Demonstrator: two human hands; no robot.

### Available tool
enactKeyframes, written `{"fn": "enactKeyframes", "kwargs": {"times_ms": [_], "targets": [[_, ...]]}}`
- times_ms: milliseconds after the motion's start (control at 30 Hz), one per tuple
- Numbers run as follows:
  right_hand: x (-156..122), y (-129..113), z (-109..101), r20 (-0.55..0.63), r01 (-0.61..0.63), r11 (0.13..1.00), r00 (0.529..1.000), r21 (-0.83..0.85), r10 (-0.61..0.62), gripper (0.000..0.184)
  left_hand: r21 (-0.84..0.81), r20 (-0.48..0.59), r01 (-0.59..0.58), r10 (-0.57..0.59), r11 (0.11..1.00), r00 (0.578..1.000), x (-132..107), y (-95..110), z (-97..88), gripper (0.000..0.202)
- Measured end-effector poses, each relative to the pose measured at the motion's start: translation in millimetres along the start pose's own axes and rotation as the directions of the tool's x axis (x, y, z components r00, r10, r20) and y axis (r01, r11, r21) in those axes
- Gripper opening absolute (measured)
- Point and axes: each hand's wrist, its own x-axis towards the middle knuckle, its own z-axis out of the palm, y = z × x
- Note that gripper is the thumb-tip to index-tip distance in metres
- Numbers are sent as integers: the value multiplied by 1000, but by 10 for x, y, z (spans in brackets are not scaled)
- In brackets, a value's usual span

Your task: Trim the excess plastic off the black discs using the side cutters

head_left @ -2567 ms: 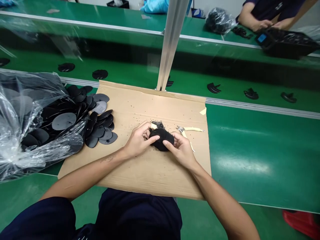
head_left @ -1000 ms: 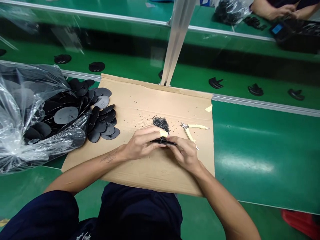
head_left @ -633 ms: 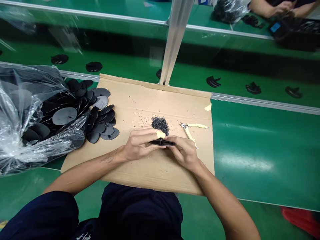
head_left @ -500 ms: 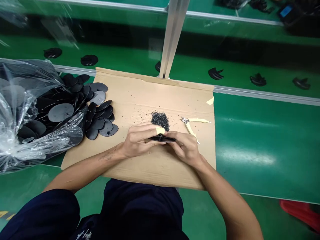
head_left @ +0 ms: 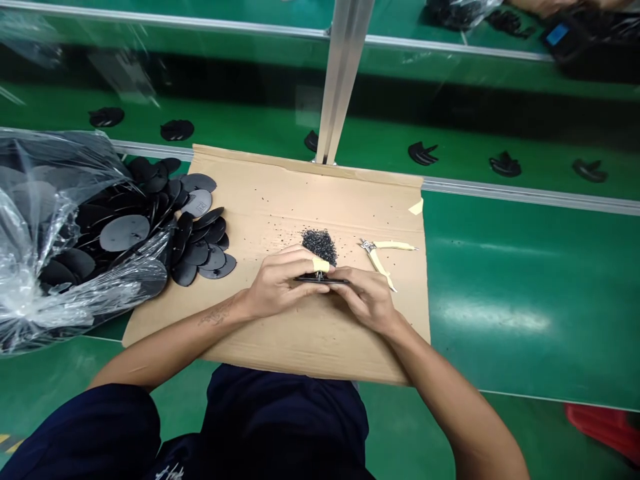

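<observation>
Between my two hands is a black plastic disc point(head_left: 320, 281), seen nearly edge-on with a small stub on its upper face. My left hand point(head_left: 280, 280) grips its left side, with yellow tape round one fingertip. On the right side, my right hand point(head_left: 367, 297) has its fingers closed on the same disc. Just beyond the hands lies a heap of small black plastic bits point(head_left: 320, 247). Side cutters point(head_left: 380, 257) with pale yellow handles rest spread on the cardboard sheet point(head_left: 280, 347), right of the heap.
On the left, a clear plastic bag point(head_left: 30, 267) spills many black discs point(head_left: 197, 252) onto the cardboard. A metal post point(head_left: 345, 80) rises at the back edge. Black curved parts point(head_left: 423, 153) sit in a row on the green surface behind.
Both hands stay on the disc, which is tilted slightly differently and now looks thinner, more edge-on. The whole view has shifted a little.
</observation>
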Motion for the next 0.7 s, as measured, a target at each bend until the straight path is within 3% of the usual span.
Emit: {"fn": "enactKeyframes", "kwargs": {"times_ms": [100,200,333,433,533,700], "targets": [[47,15,-78,39,-25,1000,999,14,24,12,-21,31,52,-51,998,998,-9,-39,2,25],[117,87,-315,175,-68,984,980,-164,97,29,7,11,88,-88,996,996,-12,-79,-1,21],[127,270,-701,172,-185,768,918,-613,358,61,81,-18,100,-98,992,995,-3,-133,-17,19],[81,369,-852,185,-214,672,863,-709,470,55,121,-12,101,-101,987,995,-10,-166,-20,19],[84,346,-831,167,-238,709,877,-664,451,39,156,18,108,-112,982,994,-22,-179,-13,21],[167,143,-604,170,-233,919,940,-318,297,34,154,62,101,-112,983,992,-33,-165,-13,20]]}}
